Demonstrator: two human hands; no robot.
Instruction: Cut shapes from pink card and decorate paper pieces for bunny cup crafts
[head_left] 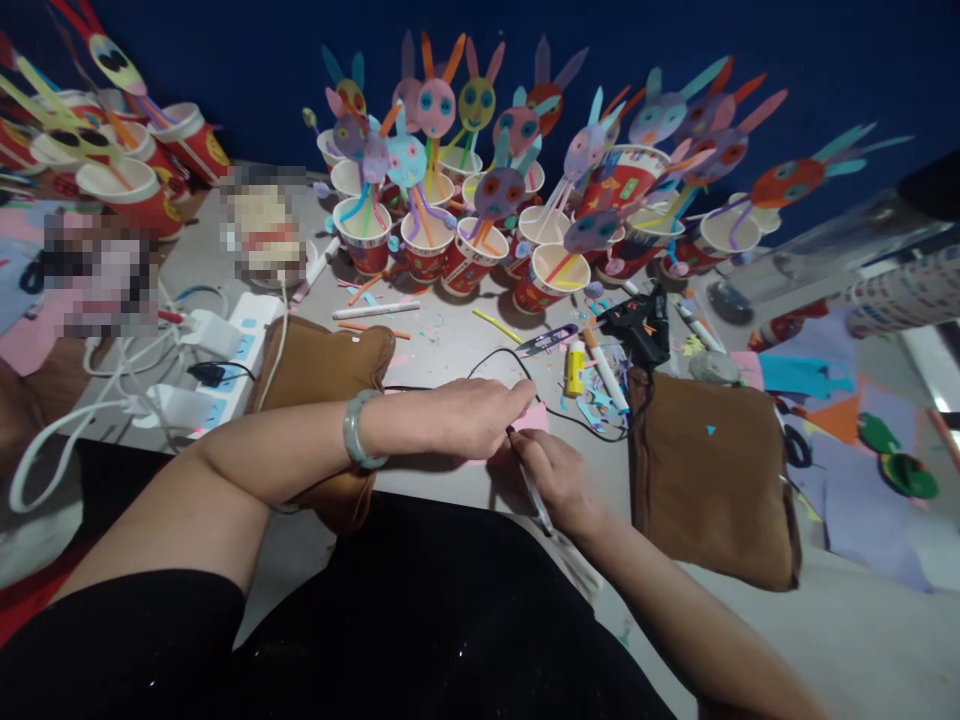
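"Where's there room to pass?"
"Over the bare patch of tabletop [446,348], beyond the left grip [465,416] and short of the paper cups [474,268]."
"And rightward?"
"Tighter: a black cable [609,439], a glue stick [575,370] and a glue gun [651,340] crowd in."
"Far left?"
"A brown cushion [322,370], then the power strip [251,325], block it."

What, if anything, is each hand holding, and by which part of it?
The right hand holds a white pen-like tool near its dark end. Whether the left hand, close beside it, holds anything cannot be told.
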